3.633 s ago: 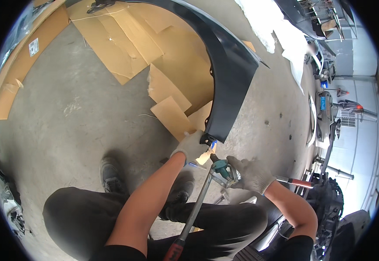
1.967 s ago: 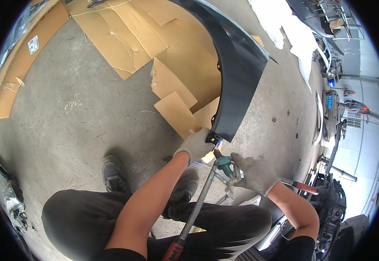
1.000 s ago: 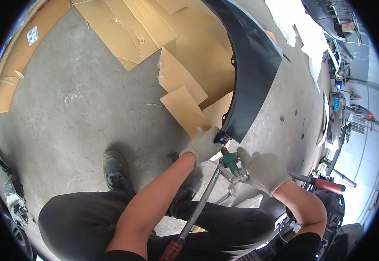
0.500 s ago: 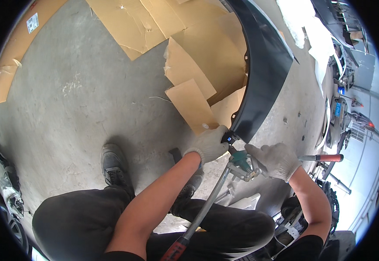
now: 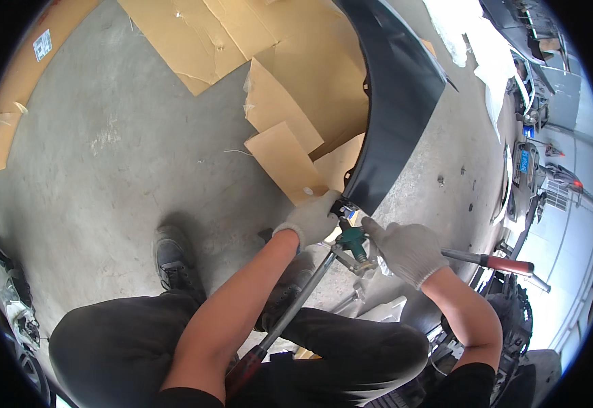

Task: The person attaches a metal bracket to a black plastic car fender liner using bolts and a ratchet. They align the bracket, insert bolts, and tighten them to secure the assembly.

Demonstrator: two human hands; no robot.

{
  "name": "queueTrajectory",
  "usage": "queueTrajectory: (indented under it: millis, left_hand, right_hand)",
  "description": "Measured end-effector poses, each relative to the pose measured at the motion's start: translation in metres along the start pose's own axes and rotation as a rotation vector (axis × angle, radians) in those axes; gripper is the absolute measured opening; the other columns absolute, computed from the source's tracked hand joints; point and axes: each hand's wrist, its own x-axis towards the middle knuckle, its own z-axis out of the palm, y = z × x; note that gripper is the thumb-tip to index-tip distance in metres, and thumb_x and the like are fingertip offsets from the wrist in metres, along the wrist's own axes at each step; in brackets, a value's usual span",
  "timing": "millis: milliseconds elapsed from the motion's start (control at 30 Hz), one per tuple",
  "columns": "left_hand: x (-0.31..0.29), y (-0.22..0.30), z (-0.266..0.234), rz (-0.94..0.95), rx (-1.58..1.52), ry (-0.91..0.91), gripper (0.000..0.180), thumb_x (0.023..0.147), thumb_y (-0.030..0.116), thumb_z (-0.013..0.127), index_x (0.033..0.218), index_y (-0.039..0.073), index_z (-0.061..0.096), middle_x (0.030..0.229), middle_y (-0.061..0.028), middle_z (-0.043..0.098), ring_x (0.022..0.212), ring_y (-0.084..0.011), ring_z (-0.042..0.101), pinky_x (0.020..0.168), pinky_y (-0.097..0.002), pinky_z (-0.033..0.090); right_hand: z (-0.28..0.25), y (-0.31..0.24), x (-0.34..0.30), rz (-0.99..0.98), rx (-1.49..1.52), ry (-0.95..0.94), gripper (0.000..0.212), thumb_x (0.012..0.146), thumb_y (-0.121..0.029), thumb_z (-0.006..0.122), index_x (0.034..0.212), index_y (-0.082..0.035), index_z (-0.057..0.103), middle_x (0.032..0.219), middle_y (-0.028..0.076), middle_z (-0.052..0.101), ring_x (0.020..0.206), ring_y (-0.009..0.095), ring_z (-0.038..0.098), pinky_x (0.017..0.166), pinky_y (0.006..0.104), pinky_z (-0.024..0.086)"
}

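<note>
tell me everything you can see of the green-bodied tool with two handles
The green-bodied tool has a dark nose, grey metal-looking linkage and two long grey arms ending in reddish grips. The arms stand wide apart: one slants down toward the lower left, the other emerges beyond the right hand and points right. The nose points up toward the black fitting in the left hand; whether they touch is unclear. The right hand is close beside the body, its exact hold hidden.
</note>
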Motion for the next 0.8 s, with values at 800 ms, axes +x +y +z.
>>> queueTrajectory:
  millis: [800]
  left_hand:
    - [-0.041, -0.066, -0.032, -0.153, 0.504, 0.39, 0.044, 0.089, 0.017, 0.055, 0.132, 0.01, 0.061, 0.121, -0.0174, 0.068, 0.11, -0.0408, 0.064, 0.097, -0.0485, 0.05]
  right_hand:
    - [0.058, -0.01, 0.015, 0.099, 0.228, 0.107, 0.039, 0.107, -0.029, 0.038, 0.142, -0.028, 0.055, 0.098, 0.012, 0.073, 0.093, 0.032, 0.073, 0.074, 0.0486, 0.057]
